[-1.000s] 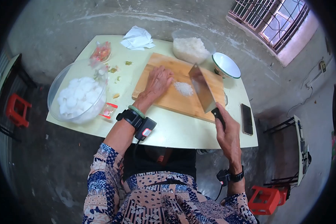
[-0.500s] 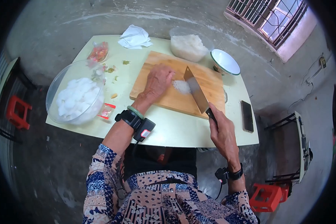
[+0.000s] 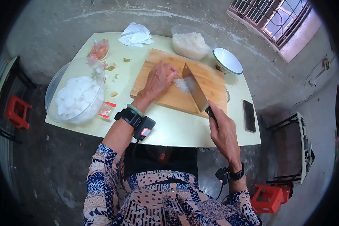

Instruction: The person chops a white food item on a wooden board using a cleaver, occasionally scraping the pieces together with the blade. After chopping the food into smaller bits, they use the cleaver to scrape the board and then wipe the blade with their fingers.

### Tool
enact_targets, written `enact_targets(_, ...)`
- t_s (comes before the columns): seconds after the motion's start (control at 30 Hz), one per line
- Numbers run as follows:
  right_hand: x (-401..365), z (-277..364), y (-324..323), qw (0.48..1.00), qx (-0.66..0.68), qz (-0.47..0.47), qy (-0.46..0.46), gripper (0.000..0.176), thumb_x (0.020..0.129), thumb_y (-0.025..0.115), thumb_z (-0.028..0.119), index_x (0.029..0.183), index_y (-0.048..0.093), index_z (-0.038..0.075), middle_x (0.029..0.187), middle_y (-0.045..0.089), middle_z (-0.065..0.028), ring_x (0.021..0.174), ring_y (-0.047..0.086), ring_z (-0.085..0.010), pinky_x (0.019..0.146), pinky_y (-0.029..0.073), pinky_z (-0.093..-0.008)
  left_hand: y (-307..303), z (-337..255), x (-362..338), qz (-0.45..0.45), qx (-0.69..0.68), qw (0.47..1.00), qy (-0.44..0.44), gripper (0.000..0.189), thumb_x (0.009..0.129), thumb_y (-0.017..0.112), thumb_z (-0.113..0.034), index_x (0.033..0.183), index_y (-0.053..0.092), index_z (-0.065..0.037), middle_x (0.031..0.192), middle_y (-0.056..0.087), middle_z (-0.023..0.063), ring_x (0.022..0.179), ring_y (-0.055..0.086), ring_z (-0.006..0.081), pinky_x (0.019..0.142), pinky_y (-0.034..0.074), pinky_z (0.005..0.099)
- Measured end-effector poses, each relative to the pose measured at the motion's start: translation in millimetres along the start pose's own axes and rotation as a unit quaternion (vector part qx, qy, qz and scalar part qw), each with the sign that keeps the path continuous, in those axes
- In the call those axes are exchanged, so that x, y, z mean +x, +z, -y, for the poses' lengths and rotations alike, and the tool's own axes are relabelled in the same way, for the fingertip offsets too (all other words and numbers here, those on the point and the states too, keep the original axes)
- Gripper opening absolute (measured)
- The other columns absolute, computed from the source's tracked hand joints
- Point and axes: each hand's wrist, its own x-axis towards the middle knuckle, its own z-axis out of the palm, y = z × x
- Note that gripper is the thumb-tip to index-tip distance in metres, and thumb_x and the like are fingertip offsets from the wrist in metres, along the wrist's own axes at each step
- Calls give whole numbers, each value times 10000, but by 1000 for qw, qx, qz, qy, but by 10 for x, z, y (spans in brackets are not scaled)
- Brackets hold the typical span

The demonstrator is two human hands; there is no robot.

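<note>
My right hand (image 3: 225,130) is wrapped around the black handle of a cleaver (image 3: 196,90). Its broad blade stands on edge on the wooden cutting board (image 3: 162,58), beside a small heap of finely chopped white pieces (image 3: 182,85). Just left of that heap, my left hand (image 3: 159,79) rests on the board with its fingers curled in. Whatever those fingers may hold is hidden beneath them.
Left on the table is a clear bowl of white chunks (image 3: 77,96), near a red-edged packet (image 3: 107,109) and a bag of reddish items (image 3: 99,49). Behind the board are white paper (image 3: 135,34), a tub of shredded white food (image 3: 190,45) and an enamel bowl (image 3: 228,61). A phone (image 3: 249,116) lies right.
The cleaver blade has shifted slightly left, closer to my left hand and over the edge of the chopped heap. My left hand stays in nearly the same place.
</note>
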Motion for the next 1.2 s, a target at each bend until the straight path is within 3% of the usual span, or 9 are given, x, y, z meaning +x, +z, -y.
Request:
enact_targets(0.27, 3, -24, 36, 999, -21, 44, -3, 529, 978, 595, -45, 1498, 544, 40, 1024, 688, -249, 889, 701, -430, 799, 543, -495, -8, 41, 32, -49, 24, 995, -86, 227, 1022, 651, -241, 1049, 696, -21, 1000, 644, 183, 964, 640, 387, 868, 506, 498)
enact_targets(0.7, -28, 43, 71, 999, 15, 16, -29, 538, 979, 591, -51, 1507, 546, 42, 1011, 678, -247, 882, 691, -430, 806, 541, -493, -22, 121, 63, -75, 34, 992, -92, 260, 1010, 669, -279, 991, 672, -20, 951, 659, 189, 945, 643, 391, 853, 506, 503)
enact_targets(1.0, -35, 51, 104, 999, 26, 19, 2, 531, 978, 590, -53, 1500, 554, 36, 1031, 690, -243, 885, 693, -419, 815, 542, -488, -23, 91, 62, -79, 23, 992, -91, 253, 1036, 626, -279, 1043, 660, -29, 985, 671, 204, 964, 638, 418, 864, 500, 535)
enact_targets(1.1, -16, 14, 125, 999, 5, 34, -35, 535, 978, 591, -54, 1503, 556, 41, 1030, 688, -241, 892, 697, -410, 822, 544, -484, -16, 100, 82, -68, 33, 991, -112, 241, 1038, 623, -280, 1049, 665, -43, 1002, 679, 203, 985, 644, 421, 877, 505, 532)
enact_targets(1.2, -1, 76, 83, 999, 25, 45, 2, 538, 977, 590, -55, 1506, 554, 39, 1040, 692, -242, 908, 699, -413, 828, 545, -483, -24, 109, 81, -66, 44, 991, -111, 237, 1038, 624, -281, 1064, 671, -50, 1022, 686, 203, 1004, 649, 423, 888, 510, 528)
